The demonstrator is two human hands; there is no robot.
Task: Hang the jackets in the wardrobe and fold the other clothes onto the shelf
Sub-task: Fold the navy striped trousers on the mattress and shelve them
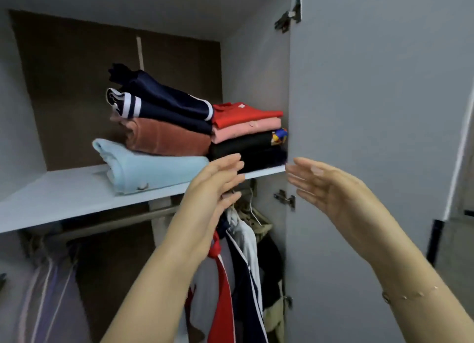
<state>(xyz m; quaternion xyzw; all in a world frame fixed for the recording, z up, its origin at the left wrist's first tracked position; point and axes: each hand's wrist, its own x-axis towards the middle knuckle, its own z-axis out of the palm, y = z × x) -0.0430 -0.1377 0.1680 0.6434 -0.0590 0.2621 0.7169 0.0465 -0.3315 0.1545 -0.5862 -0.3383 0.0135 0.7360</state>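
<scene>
Just beyond both empty, flat-fingered hands, left (pixel 215 189) and right (pixel 331 189), folded clothes (pixel 179 135) fill the shelf (pixel 64 196); jackets (pixel 243 253) hang beneath. Task appears nearly complete.

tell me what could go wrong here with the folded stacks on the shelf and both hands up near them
1. The right stack, red top uppermost, sits at the shelf front edge; the left hand or right hand, both open beside it, could nudge it off.
2. The navy striped garment lies loosely atop the left pile and looks tilted; a bump might slide it.
3. The light blue garment overhangs toward the edge.
</scene>
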